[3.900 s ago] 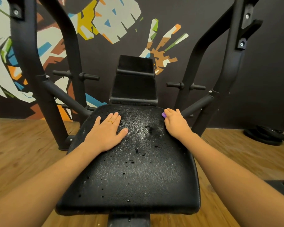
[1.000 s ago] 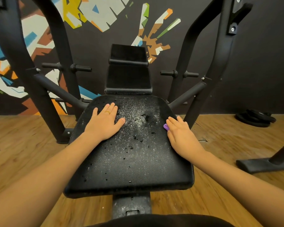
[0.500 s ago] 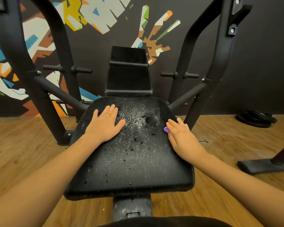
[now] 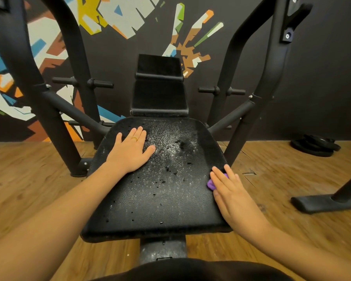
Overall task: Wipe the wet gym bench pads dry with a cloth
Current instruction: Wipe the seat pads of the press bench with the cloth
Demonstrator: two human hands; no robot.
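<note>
— Where the surface (image 4: 160,201) meets its right edge, what is the right hand (image 4: 237,197) doing?
— It lies flat with its grip wide, straight fingers pressing a purple cloth (image 4: 211,184) onto that edge.
— And the left hand (image 4: 130,151)?
— It is farther back on the left side, palm down, grip wide, holding nothing. Droplets (image 4: 170,153) speckle the middle between the hands. Beyond stands the back pad (image 4: 159,96), before the painted wall (image 4: 322,78).
</note>
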